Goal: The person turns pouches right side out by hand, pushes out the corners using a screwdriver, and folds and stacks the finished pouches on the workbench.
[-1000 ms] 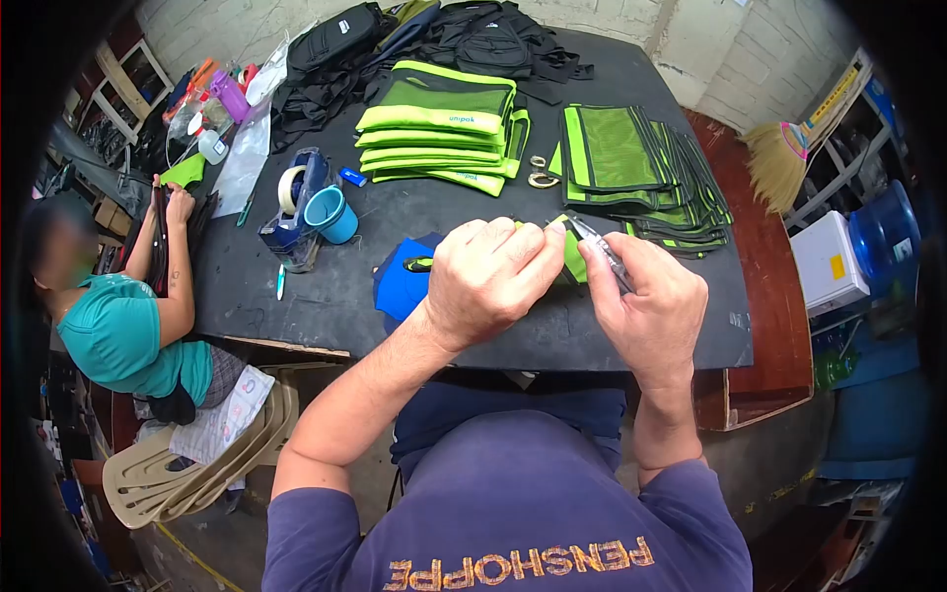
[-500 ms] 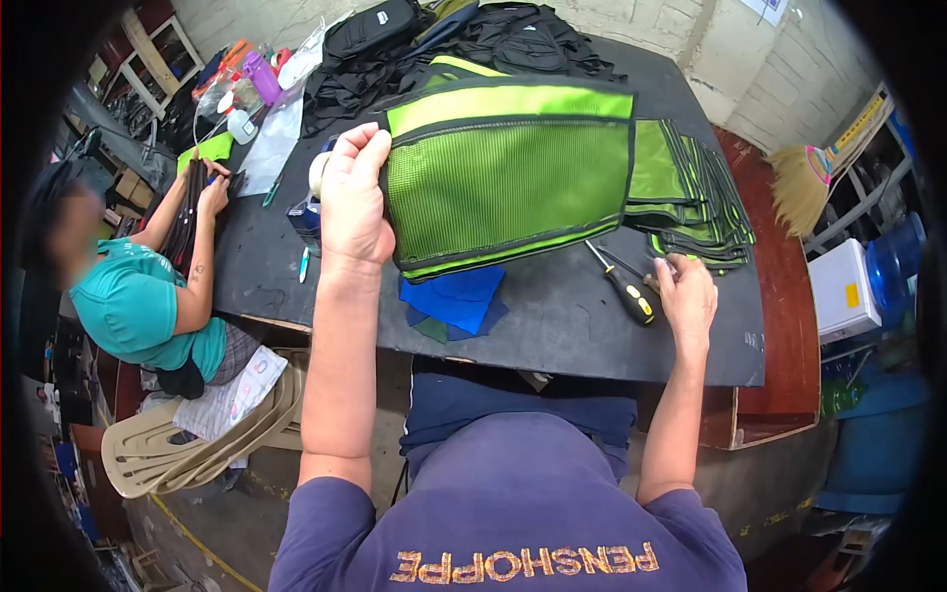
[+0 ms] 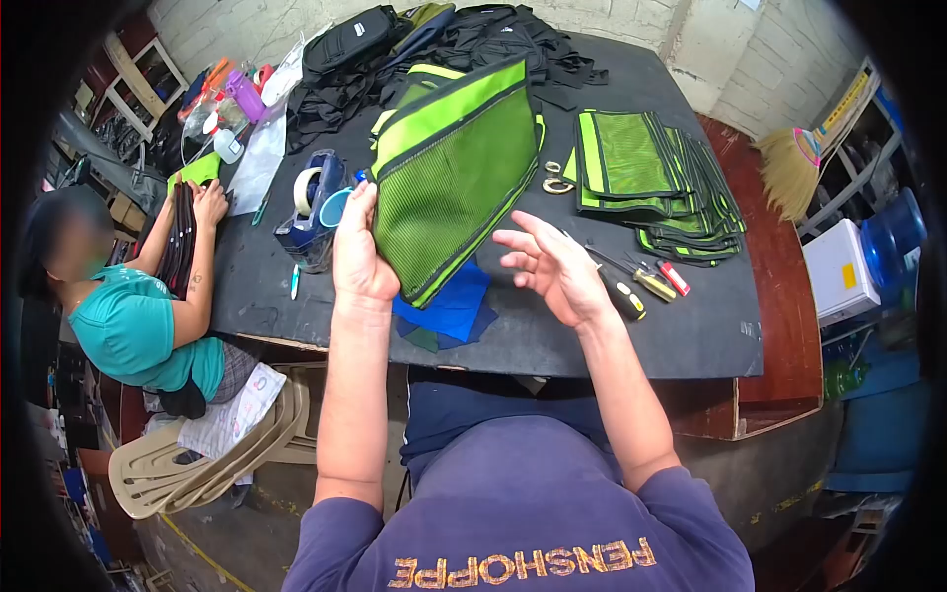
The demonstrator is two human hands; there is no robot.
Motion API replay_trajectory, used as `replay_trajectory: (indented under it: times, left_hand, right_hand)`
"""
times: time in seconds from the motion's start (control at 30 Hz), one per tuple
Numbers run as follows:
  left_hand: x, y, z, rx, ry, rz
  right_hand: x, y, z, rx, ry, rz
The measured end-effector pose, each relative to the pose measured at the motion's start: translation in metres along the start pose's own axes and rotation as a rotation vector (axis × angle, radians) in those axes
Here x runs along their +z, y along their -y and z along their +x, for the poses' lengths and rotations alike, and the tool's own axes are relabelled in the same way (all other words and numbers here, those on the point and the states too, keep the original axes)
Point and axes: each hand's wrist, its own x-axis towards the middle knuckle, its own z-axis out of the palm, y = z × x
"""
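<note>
A green mesh fabric panel (image 3: 454, 187) with black binding is raised over the table, tilted so its right end points up and away. My left hand (image 3: 360, 257) grips its lower left edge between thumb and fingers. Off the panel's lower right edge is my right hand (image 3: 557, 266), fingers spread and holding nothing; a small gap seems to separate it from the fabric. Blue fabric pieces (image 3: 454, 304) lie beneath the panel. Right of my right hand are a black-and-yellow screwdriver (image 3: 628, 300), a yellow-handled tool (image 3: 655, 285) and a small red item (image 3: 674, 277).
A stack of similar green panels (image 3: 631, 163) lies on the right of the dark table (image 3: 552, 350). At left stands a tape dispenser (image 3: 308, 222). Black bags (image 3: 355, 44) are piled at the back. A co-worker (image 3: 148, 316) in teal handles dark strips at the left edge.
My right hand has left the tools by the screwdriver and moved left toward the panel, opening. The panel has swung from nearly level to a steep tilt, shifting left in view.
</note>
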Motion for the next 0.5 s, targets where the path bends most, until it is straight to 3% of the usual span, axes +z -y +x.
replay_trajectory:
  times: [0.1,0.23,0.4,0.5]
  left_hand:
    - [0.006,0.009,-0.021,-0.151,0.010,-0.160]
    - [-0.005,0.023,-0.038,-0.156,0.154,-0.354]
    - [-0.027,0.033,-0.052,-0.152,0.100,-0.412]
    - [-0.034,0.044,-0.063,-0.171,0.194,-0.447]
  right_hand:
    - [-0.024,-0.018,0.035,0.234,0.061,0.126]
    - [-0.002,-0.025,0.046,0.391,0.191,0.339]
    - [0.031,-0.015,0.035,0.295,0.006,0.285]
    - [0.009,-0.034,0.049,0.451,0.291,0.395]
